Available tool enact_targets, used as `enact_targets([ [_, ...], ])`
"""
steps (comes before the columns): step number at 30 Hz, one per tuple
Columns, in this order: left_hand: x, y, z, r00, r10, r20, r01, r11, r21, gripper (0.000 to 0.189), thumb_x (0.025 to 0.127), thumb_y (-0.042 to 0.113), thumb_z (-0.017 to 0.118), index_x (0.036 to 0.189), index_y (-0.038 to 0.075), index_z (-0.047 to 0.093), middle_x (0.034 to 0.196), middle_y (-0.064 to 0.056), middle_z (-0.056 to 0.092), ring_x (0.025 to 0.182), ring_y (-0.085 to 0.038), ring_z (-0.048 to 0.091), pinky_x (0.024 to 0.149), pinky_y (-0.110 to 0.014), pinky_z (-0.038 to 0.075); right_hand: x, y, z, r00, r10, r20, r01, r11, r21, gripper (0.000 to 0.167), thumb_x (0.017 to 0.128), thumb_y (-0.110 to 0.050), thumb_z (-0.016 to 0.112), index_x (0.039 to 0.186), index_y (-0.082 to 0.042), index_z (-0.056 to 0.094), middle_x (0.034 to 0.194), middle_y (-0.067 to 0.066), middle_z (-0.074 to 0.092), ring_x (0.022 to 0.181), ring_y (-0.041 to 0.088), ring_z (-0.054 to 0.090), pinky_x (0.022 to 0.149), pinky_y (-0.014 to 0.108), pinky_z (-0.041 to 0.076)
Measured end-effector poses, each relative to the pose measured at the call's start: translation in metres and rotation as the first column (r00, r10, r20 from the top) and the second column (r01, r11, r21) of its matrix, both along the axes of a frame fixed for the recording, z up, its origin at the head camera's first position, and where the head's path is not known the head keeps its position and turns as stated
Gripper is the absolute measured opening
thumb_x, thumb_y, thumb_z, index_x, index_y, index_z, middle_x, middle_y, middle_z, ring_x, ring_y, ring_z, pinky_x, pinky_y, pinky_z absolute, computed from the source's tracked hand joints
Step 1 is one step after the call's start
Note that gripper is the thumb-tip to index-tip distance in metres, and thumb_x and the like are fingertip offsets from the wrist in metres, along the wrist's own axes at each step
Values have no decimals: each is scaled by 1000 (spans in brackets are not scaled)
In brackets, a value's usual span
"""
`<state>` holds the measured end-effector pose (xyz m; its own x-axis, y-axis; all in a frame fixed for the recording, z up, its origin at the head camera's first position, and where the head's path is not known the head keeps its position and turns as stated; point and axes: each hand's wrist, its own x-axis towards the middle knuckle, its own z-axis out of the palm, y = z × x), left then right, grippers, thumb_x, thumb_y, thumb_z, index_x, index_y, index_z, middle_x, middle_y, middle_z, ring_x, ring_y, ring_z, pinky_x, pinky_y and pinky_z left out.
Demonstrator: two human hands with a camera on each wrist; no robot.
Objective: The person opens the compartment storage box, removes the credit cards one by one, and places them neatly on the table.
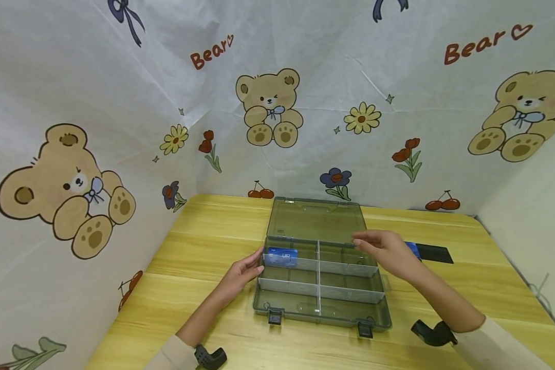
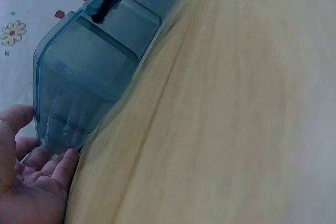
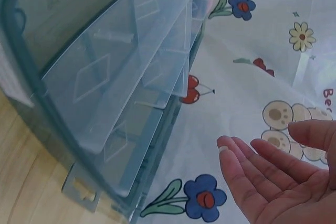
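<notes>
A grey-green clear plastic storage box (image 1: 293, 300) lies open on the table, its lid (image 1: 316, 221) folded back. Pale dividers (image 1: 300, 286) split it into several compartments. Inside the back left one is a blue card (image 1: 282, 256) with white lettering. At the box's left side my left hand (image 1: 241, 273) holds the wall, with the thumb at the rim and the other fingers low against the outside. My right hand (image 1: 390, 252) hovers over the back right corner, fingers loosely bent; the right wrist view shows nothing between them.
Right of the box, partly behind my right hand, lie a flat black piece (image 1: 436, 254) and a blue one (image 1: 412, 249). Two latches (image 1: 365, 329) hang off the box's front. A printed bear cloth (image 1: 305, 169) stands upright behind the wooden table (image 1: 199, 241).
</notes>
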<state>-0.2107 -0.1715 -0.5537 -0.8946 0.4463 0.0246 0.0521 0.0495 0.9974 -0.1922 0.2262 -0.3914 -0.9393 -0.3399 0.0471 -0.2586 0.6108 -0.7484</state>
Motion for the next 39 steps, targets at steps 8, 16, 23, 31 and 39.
enact_targets([
  [8,1,0,0,1000,6,-3,-6,1000,-4,64,105,28,59,161,17,30,166,-4,23,151,-28,25,118,-38,32,-14,-22,-2,972,71,222,-28,981,-192,42,108,-21,52,137,10,57,124,23,68,110,34,69,90,35,60],
  [16,8,-2,-5,1000,4,15,-4,1000,-9,64,105,29,59,161,19,29,166,-4,21,152,-28,23,118,-40,31,-23,-39,-21,878,179,443,23,911,-413,52,111,-28,44,140,15,49,134,31,59,122,41,61,98,40,56],
  [23,5,-1,1,1000,11,-1,-11,1000,-22,63,106,28,57,161,17,29,166,-4,23,151,-28,24,118,-41,31,-35,-56,-21,774,266,575,107,840,-532,64,112,-36,37,149,16,34,148,34,44,137,43,47,107,40,49],
  [31,2,-1,4,1000,17,-3,-17,1000,-19,64,105,28,59,161,17,30,166,-5,23,151,-28,25,118,-39,31,-51,-74,-25,747,257,613,138,842,-521,66,113,-37,33,150,17,30,151,38,37,139,46,42,113,44,43],
  [39,1,0,4,1000,16,-3,-16,1000,-14,63,105,28,58,161,17,30,166,-3,23,151,-26,25,118,-39,31,-61,-87,-30,667,310,677,175,819,-547,75,112,-43,22,153,20,15,155,41,24,145,50,30,117,47,38],
])
